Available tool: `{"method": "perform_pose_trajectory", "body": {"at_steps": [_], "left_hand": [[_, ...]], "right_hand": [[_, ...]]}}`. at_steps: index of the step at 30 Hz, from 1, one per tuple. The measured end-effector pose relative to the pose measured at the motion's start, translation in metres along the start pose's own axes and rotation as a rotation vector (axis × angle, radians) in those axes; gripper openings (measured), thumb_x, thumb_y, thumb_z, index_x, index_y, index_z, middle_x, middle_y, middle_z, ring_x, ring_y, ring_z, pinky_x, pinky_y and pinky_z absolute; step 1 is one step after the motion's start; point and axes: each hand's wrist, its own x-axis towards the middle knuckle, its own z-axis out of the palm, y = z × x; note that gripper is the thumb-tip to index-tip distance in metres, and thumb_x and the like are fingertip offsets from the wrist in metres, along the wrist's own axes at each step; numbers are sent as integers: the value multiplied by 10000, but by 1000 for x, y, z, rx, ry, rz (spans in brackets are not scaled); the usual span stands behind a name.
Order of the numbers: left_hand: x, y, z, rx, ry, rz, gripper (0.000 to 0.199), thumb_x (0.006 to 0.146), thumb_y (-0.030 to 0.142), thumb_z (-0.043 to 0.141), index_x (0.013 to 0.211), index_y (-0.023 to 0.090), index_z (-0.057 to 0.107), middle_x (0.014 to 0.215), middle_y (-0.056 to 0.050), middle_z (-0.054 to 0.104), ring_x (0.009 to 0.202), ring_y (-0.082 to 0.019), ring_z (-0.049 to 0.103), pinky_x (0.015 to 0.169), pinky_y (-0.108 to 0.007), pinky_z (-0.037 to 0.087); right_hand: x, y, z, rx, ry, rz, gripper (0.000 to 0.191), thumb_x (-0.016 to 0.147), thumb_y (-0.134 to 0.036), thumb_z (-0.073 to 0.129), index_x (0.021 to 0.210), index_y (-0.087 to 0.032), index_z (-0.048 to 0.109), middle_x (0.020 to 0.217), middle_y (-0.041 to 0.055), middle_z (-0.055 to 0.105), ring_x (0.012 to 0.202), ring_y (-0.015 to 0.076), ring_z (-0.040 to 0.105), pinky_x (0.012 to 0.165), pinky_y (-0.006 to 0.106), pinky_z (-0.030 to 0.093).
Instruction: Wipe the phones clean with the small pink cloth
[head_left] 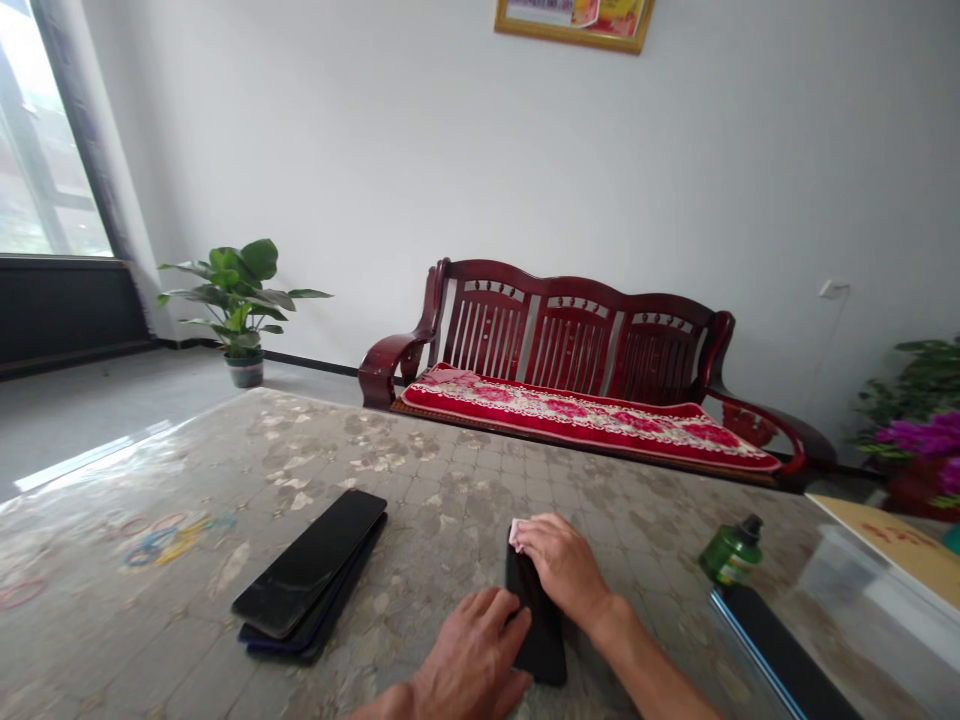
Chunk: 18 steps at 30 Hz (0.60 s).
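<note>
A black phone (544,645) lies flat on the patterned tablecloth in front of me. My left hand (474,650) grips its left edge, fingers bent over the glass and thumb low on the side. At the far end of the phone, my right hand (559,562) presses down a small pale pink cloth or tissue (515,535), pinched under its fingertips. Most of that piece is hidden by the fingers. To the left sits a stack of several dark phones (315,565), the top one screen up with the light reflecting off it.
Coloured rubber bands (161,540) are scattered on the left. A green pump bottle (731,552) stands at right, beside more stacked phones (780,650) and a clear plastic box (862,590) with a tan booklet (892,545) on it. Beyond the table is a wooden bench (570,340).
</note>
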Motion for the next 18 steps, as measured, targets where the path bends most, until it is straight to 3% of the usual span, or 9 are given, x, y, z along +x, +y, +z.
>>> {"method": "perform_pose_trajectory", "body": {"at_steps": [4, 10, 18], "left_hand": [[-1, -1, -3, -8, 6, -4, 388, 853, 333, 700, 1204, 220, 580, 1173, -48, 615, 1060, -263, 557, 965, -386, 454], [-2, 1, -2, -46, 43, -27, 380, 839, 329, 727, 1180, 257, 576, 1214, -25, 604, 1088, -259, 550, 978, -400, 431], [7, -1, -7, 3, 17, -65, 396, 869, 342, 699, 1231, 242, 574, 1204, -31, 615, 1066, -260, 573, 948, -413, 463]], "right_hand": [[4, -4, 1, 27, -3, -6, 274, 911, -82, 534, 916, -258, 745, 1001, -12, 749, 985, 169, 630, 912, 290, 495], [-33, -10, -11, 110, -65, -165, 267, 975, -145, 473, 986, -249, 719, 1025, 6, 735, 1033, 183, 609, 959, 326, 477], [-3, 18, -6, 55, 3, 52, 340, 934, -68, 431, 923, -221, 734, 1000, 35, 745, 949, 181, 655, 927, 348, 522]]}}
